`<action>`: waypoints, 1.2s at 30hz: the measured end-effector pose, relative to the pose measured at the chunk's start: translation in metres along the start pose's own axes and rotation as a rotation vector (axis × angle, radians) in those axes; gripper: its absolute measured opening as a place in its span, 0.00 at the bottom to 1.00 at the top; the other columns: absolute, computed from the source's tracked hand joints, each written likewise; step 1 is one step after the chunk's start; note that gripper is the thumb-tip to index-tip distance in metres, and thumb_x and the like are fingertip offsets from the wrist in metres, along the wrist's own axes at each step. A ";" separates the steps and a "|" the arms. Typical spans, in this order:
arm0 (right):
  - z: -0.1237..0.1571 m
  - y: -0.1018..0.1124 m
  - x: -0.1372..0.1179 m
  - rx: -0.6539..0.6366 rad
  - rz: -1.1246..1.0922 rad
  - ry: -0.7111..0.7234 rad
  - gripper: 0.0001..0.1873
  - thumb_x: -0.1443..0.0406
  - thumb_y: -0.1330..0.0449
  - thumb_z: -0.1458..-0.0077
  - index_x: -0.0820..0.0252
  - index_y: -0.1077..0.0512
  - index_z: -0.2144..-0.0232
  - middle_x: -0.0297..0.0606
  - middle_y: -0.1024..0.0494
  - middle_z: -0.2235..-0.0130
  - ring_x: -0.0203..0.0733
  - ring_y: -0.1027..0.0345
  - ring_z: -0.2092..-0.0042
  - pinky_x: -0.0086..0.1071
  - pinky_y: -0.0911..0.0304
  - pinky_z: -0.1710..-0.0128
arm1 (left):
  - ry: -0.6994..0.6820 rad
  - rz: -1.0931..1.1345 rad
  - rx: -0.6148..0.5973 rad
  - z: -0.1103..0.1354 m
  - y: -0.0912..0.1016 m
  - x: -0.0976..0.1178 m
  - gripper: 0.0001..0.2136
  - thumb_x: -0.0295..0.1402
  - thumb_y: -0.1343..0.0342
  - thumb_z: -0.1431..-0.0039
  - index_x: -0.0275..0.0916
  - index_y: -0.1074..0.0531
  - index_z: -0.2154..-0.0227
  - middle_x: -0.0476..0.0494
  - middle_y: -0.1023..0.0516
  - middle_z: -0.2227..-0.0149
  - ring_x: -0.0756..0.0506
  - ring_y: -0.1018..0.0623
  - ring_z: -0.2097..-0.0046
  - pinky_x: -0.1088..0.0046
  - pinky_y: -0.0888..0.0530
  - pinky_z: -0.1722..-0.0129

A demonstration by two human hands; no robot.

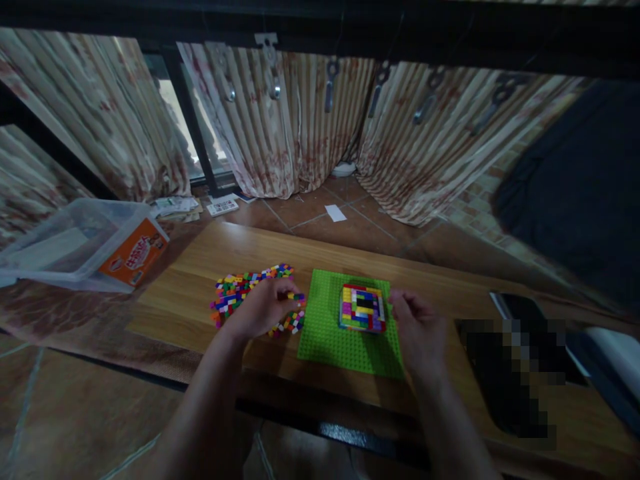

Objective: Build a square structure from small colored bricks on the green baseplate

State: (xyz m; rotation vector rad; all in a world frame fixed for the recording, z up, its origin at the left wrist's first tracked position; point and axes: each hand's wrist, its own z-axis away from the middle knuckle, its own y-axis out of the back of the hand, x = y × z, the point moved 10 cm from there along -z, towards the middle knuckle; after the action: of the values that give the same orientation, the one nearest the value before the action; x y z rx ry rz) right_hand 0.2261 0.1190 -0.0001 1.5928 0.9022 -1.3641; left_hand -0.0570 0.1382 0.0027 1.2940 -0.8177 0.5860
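Note:
My left hand (265,308) is over the right part of a loose pile of small coloured building bricks (235,287), thumb and fingers drawn together. A few purple and yellow bricks show right at its fingertips; I cannot tell whether they are held or lie behind. A green studded baseplate (323,340) lies flat to the right of the pile. On it stands a low square build of multicoloured bricks (363,308) with a dark opening in the middle. My right hand (419,327) is closed beside the baseplate's right edge, just right of the build; whatever its fingertips pinch is hidden.
The wooden bench (185,287) carries everything. At its right lie a dark flat object (500,380), partly pixelated, and a phone-like slab (525,313). A clear plastic bin (75,247) with an orange label stands left. Curtains (310,127) and hanging metal hooks (330,83) are beyond.

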 end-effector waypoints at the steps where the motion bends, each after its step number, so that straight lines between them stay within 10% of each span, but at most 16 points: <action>1: 0.003 -0.004 -0.004 -0.025 -0.049 0.022 0.12 0.55 0.36 0.51 0.59 0.25 0.72 0.34 0.24 0.72 0.38 0.32 0.70 0.31 0.37 0.68 | -0.021 0.095 -0.025 0.000 -0.004 0.007 0.06 0.34 0.42 0.48 0.36 0.26 0.72 0.50 0.26 0.75 0.50 0.30 0.72 0.76 0.35 0.72; 10: 0.034 -0.058 -0.032 -0.438 -0.085 0.146 0.08 0.59 0.35 0.49 0.54 0.22 0.65 0.34 0.22 0.66 0.39 0.30 0.65 0.34 0.34 0.62 | -0.133 0.606 -0.112 -0.003 -0.053 0.055 0.08 0.35 0.41 0.46 0.36 0.29 0.67 0.49 0.27 0.70 0.50 0.29 0.67 0.75 0.32 0.65; 36: 0.018 -0.034 -0.023 -0.386 -0.109 0.053 0.06 0.59 0.34 0.51 0.54 0.21 0.73 0.33 0.21 0.72 0.38 0.31 0.69 0.32 0.36 0.66 | -0.264 0.416 -0.112 0.002 -0.061 0.079 0.06 0.34 0.48 0.39 0.38 0.30 0.67 0.51 0.33 0.73 0.51 0.35 0.70 0.76 0.37 0.69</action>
State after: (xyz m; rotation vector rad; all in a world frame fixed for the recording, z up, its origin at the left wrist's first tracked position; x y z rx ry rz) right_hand 0.1847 0.1156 0.0164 1.3031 1.2174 -1.1390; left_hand 0.0377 0.1192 0.0294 1.1168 -1.3379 0.6932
